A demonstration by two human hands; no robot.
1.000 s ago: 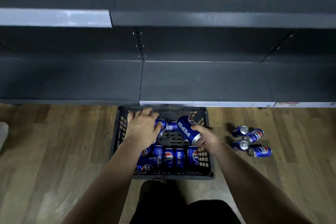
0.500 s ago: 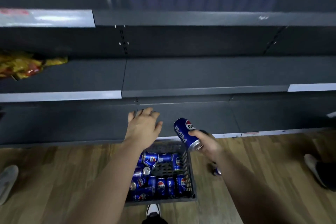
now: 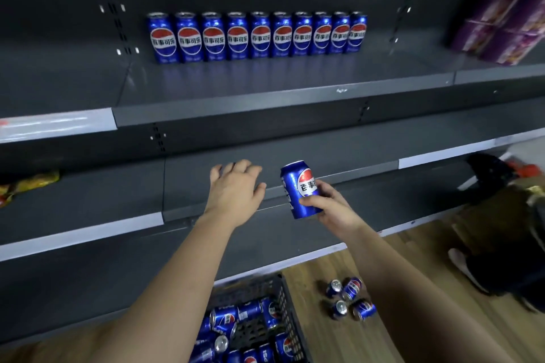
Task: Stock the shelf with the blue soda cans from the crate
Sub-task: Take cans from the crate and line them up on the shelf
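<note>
Wrapping right hand (image 3: 330, 209) grip round blue can (image 3: 298, 187) | left hand (image 3: 236, 188) fingers spread, holding nothing

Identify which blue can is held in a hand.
The can in the right hand; others stand on the shelf or lie in the crate and on the floor.

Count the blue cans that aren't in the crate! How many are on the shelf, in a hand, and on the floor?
Shelf cans, standing in a row: 10
Held can, in the right hand: 1
Floor cans, lying beside the crate: 4
Total: 15
The cans inside the crate are partly hidden, so I left them out.
</note>
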